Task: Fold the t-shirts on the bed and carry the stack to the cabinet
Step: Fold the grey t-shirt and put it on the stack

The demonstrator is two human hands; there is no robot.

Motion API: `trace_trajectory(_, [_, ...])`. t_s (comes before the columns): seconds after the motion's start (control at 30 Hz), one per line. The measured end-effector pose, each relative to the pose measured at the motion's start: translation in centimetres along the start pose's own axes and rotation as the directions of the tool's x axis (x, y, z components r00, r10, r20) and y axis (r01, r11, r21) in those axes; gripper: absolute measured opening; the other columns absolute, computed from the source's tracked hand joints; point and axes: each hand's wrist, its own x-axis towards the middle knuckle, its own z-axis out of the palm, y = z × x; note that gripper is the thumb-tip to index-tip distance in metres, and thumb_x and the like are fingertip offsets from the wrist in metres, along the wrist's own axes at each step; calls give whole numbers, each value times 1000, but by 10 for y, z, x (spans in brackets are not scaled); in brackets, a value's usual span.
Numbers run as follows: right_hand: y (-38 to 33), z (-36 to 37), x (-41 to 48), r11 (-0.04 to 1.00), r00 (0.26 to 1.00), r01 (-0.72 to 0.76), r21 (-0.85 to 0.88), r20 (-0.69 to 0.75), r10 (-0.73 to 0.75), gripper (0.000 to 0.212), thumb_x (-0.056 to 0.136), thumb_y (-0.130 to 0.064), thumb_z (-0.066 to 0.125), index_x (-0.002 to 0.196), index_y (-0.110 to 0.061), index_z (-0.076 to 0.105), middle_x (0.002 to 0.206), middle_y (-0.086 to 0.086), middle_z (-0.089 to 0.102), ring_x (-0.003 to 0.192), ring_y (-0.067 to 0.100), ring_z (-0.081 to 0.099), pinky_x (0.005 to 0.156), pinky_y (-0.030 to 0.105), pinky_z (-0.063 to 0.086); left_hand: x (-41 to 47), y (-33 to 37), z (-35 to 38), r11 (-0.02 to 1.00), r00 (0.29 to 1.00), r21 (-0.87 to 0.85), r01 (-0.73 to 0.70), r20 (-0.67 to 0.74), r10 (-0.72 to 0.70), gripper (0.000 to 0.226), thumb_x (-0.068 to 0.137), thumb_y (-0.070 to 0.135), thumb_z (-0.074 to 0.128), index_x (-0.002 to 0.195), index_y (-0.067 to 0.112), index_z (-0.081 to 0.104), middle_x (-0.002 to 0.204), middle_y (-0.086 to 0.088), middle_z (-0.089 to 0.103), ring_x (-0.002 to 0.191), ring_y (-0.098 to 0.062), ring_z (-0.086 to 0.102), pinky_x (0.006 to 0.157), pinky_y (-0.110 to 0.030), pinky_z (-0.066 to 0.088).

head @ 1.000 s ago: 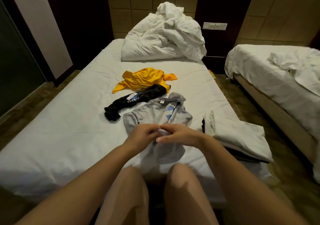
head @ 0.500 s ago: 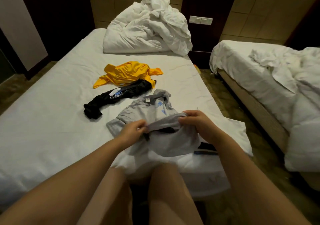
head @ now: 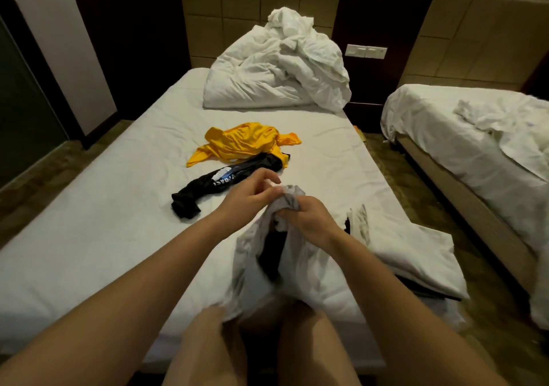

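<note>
Open sheet spreads wide to the left of the fingers on a white-sheeted bed point(head: 104, 222), running clear out to its left edge. To their right the room is tighter. A folded white cloth point(head: 416, 255) lies near the right hand point(head: 312, 222) at the bed's right edge, over something dark. Beyond it come a strip of floor point(head: 383, 160) and a second bed point(head: 475, 154).

Just past the fingertips of the left hand point(head: 249, 197) a black t-shirt point(head: 225, 182) lies crumpled. A yellow t-shirt point(head: 243, 143) touches its far end. A heaped white duvet point(head: 276, 74) sits well beyond both, against the headboard.

The grey t-shirt point(head: 267, 267) is lifted off the sheet between the two hands. The right hand's fingers are curled tight into its bunched top. The left thumb touches the same bunch from the other side, while the fingers arch loosely above it. Motion blur hides whether they pinch the cloth. From the fingers the shirt hangs down and toward the person, a dark opening showing in its folds. Its lower end reaches the bare knees point(head: 208, 335) at the bed's near edge.
</note>
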Motion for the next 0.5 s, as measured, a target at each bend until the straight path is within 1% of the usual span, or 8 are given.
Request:
trace_trajectory(0.07, [-2, -15, -3, 977, 999, 6, 212, -40, 3, 14, 90, -2, 54, 79, -5, 63, 74, 7, 61, 70, 16, 57, 66, 26, 45, -7, -9, -6, 996, 989, -55, 72, 135, -64, 22, 77, 41, 54, 97, 34, 55, 86, 8, 56, 73, 4, 53, 68, -13, 43])
trace_trajectory(0.13, [-5, -30, -5, 931, 999, 6, 366, -37, 8, 21, 93, -6, 51, 75, -8, 61, 67, 2, 63, 63, 11, 60, 61, 22, 48, -16, -18, 1, 983, 951, -111, 149, 288, -111, 30, 77, 37, 58, 106, 32, 55, 104, 5, 60, 89, 1, 59, 78, -15, 48])
trace_trajectory(0.2, [-7, -41, -6, 896, 1000, -13, 444, 1, 14, 18, 95, -12, 49, 81, -8, 61, 74, 6, 64, 69, 13, 63, 62, 22, 51, -22, -24, 14, 981, 938, -108, 159, 327, -116, 31, 81, 28, 65, 111, 33, 55, 112, 6, 62, 100, -5, 60, 84, -20, 50])
trace_trajectory(0.3, [-6, -44, -8, 873, 998, -45, 485, 50, 24, 17, 95, -12, 48, 87, -6, 61, 82, 12, 63, 77, 20, 63, 69, 27, 52, -20, -25, 28, 984, 982, -111, 139, 144, -122, 20, 88, 10, 60, 96, 28, 61, 97, 6, 65, 90, -8, 60, 84, -29, 48])
trace_trajectory(0.33, [-6, -44, -10, 852, 998, -46, 522, 57, 19, 17, 95, -11, 47, 88, -5, 60, 82, 12, 63, 76, 19, 64, 69, 26, 53, -19, -26, 29, 985, 989, -115, 128, 87, -118, 16, 88, 10, 58, 89, 25, 62, 90, 5, 65, 85, -8, 60, 82, -32, 48])
trace_trajectory(0.4, [-6, -45, -10, 811, 999, -35, 584, 39, 15, 18, 96, -9, 45, 91, -4, 61, 84, 13, 64, 75, 18, 66, 68, 25, 54, -18, -27, 27, 992, 994, -68, 108, 14, -108, 7, 86, 23, 55, 80, 23, 60, 81, 4, 63, 77, -9, 56, 76, -32, 44])
trace_trajectory(0.43, [-5, -47, -9, 802, 1000, -29, 596, 8, 30, 17, 95, -10, 46, 92, -4, 62, 86, 15, 64, 77, 20, 66, 69, 25, 54, -17, -28, 24, 995, 995, -17, 97, -8, -98, 12, 85, 28, 52, 77, 22, 58, 77, 4, 60, 75, -10, 54, 72, -31, 41])
trace_trajectory(0.5, [1, -50, -7, 809, 993, -22, 588, -81, 86, 14, 94, -11, 51, 93, -4, 63, 93, 19, 63, 88, 28, 62, 74, 30, 53, -16, -27, 17, 993, 997, 103, 62, -51, -57, 19, 91, 28, 49, 74, 22, 54, 73, 5, 57, 75, -14, 52, 68, -30, 37])
